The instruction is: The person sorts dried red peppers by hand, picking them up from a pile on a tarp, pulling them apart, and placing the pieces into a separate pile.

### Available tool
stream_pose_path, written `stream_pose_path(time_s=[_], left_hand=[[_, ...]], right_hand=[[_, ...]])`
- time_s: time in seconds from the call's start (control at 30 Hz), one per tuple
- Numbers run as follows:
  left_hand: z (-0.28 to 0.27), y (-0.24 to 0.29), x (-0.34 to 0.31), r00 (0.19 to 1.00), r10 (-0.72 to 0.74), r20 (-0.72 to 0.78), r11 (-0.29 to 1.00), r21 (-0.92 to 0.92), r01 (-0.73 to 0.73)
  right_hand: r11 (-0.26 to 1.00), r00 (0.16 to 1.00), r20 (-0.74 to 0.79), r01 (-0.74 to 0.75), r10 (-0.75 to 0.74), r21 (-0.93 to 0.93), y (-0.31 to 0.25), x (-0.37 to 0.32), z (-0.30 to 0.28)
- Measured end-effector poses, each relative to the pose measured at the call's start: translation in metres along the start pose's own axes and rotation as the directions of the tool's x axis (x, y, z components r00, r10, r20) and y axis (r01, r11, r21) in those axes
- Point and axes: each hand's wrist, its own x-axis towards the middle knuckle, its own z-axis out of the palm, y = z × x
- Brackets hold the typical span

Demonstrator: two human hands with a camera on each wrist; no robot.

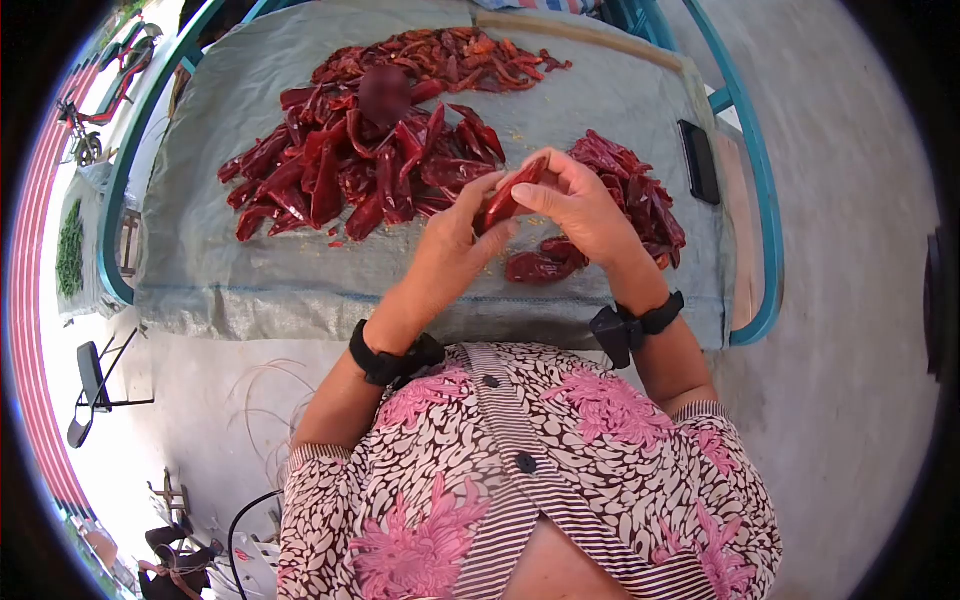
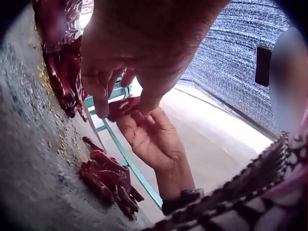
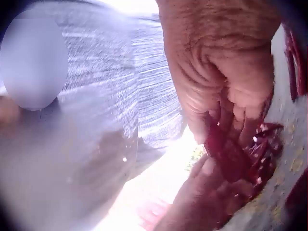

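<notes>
Between both hands, above the cloth-covered table [image 1: 250, 270], is a wrinkled dried red chili pepper [image 1: 512, 198]. My right hand [image 1: 592, 215] pinches its upper end, thumb on top and fingers behind. At its lower end my left hand [image 1: 448, 252] holds it between fingers and thumb. In the right wrist view the pepper [image 3: 228, 156] hangs from the right fingertips, with the left hand [image 3: 195, 202] beneath. A large pile of red chilies [image 1: 330, 170] lies on the left, and a smaller pile [image 1: 635, 200] sits right of the hands.
Shrivelled chili pieces [image 1: 440, 58] are spread at the back. A black phone [image 1: 698, 162] lies near the right edge. Teal metal rails [image 1: 765, 230] frame the table's sides. Two loose chilies [image 1: 540, 265] rest near the front, and a folding chair [image 1: 95, 380] stands on the floor at left.
</notes>
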Motion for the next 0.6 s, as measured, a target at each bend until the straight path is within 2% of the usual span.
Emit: stream_pose_path(time_s=[0.03, 0.13, 0.17, 0.23, 0.33, 0.4, 0.43, 0.5, 0.57, 0.6], left_hand=[[0.002, -0.003, 0.001, 1.0, 0.013, 0.013, 1.0, 0.008, -0.013], [-0.014, -0.003, 0.003, 0.992, -0.123, 0.008, 0.976, 0.185, 0.119], [-0.023, -0.007, 0.005, 0.997, -0.042, -0.058, 0.966, 0.254, 0.055], [-0.042, -0.018, 0.008, 0.976, 0.132, -0.171, 0.915, 0.399, -0.054], [-0.065, -0.015, 0.023, 0.896, 0.262, -0.358, 0.878, 0.474, -0.067], [-0.067, -0.001, 0.025, 0.855, 0.348, -0.384, 0.775, 0.631, -0.032], [-0.062, 0.005, 0.022, 0.874, 0.323, -0.364, 0.789, 0.613, -0.036], [-0.053, 0.017, 0.015, 0.908, 0.27, -0.321, 0.815, 0.578, -0.038], [-0.035, 0.007, 0.008, 0.937, 0.338, -0.087, 0.794, 0.56, -0.234], [-0.023, -0.002, 0.001, 0.953, 0.293, 0.078, 0.815, 0.501, -0.292]], right_hand=[[0.998, 1.0, 0.004, -0.029, 0.029, 0.053, 0.002, -0.001, 0.0], [0.965, 0.974, -0.196, 0.059, -0.112, -0.255, -0.002, -0.018, -0.004], [0.912, 0.981, -0.175, 0.008, -0.087, -0.409, -0.002, -0.027, -0.011], [0.729, 0.989, -0.146, -0.083, -0.024, -0.68, -0.001, -0.047, -0.025], [0.522, 1.0, 0.0, 0.014, -0.026, -0.853, 0.014, -0.068, -0.023], [0.466, 0.999, -0.031, -0.01, -0.037, -0.884, 0.02, -0.072, -0.022], [0.439, 0.998, -0.043, -0.02, -0.043, -0.898, 0.022, -0.073, -0.022], [0.46, 0.988, -0.109, -0.047, -0.111, -0.887, 0.019, -0.073, -0.023], [0.491, 0.971, -0.176, -0.076, -0.161, -0.868, 0.016, -0.072, -0.024], [0.509, 0.962, -0.21, -0.095, -0.174, -0.856, 0.01, -0.07, -0.025]])
